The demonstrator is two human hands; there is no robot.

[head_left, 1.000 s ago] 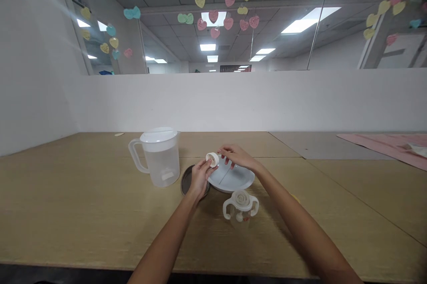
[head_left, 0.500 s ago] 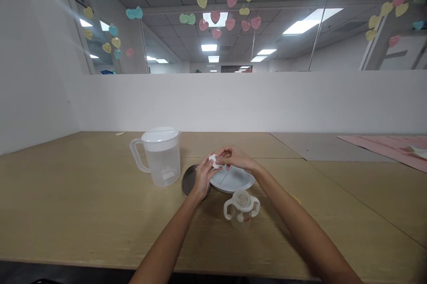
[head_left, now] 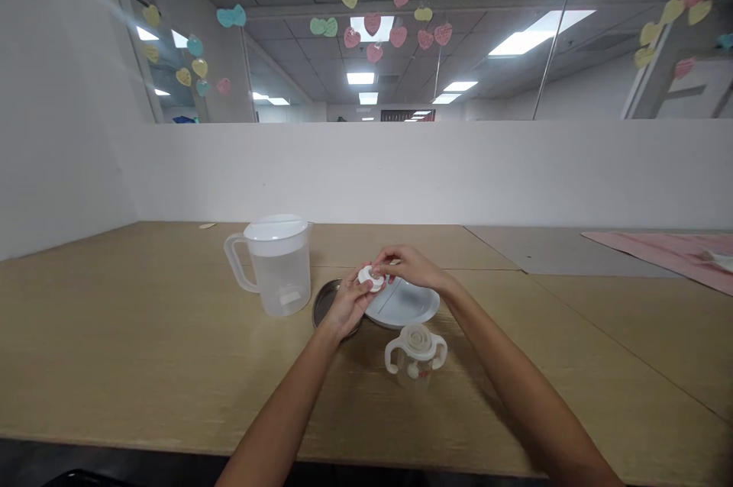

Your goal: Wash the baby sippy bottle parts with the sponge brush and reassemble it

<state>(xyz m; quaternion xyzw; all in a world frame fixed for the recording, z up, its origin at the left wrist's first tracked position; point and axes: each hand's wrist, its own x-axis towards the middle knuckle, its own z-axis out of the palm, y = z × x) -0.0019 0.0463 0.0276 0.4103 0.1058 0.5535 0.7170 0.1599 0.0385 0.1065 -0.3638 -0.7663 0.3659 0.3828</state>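
Note:
My left hand [head_left: 349,304] holds a white bottle collar [head_left: 372,285] by its rim, above the gap between a dark round metal dish and a white plate. At the collar's centre is a small translucent piece that looks like a teat [head_left: 376,273]; my right hand [head_left: 409,267] pinches it with thumb and fingers. Below the hands stands a clear baby bottle [head_left: 416,356] with two white handles and a ringed, translucent disc on top. The metal dish [head_left: 321,305] is partly hidden by my left hand. Behind the bottle sits the white plate [head_left: 404,308], a thin line crossing it.
A lidded translucent pitcher [head_left: 280,266] stands left of the dish, its handle pointing left. The wooden table [head_left: 143,349] meets a white wall [head_left: 378,174] at the back. Far right lies a pink cloth [head_left: 658,250] over a grey mat [head_left: 550,246].
The white collar has been tilted so its ring and centre now face me more. My right fingers have shifted onto its middle. The view has moved slightly.

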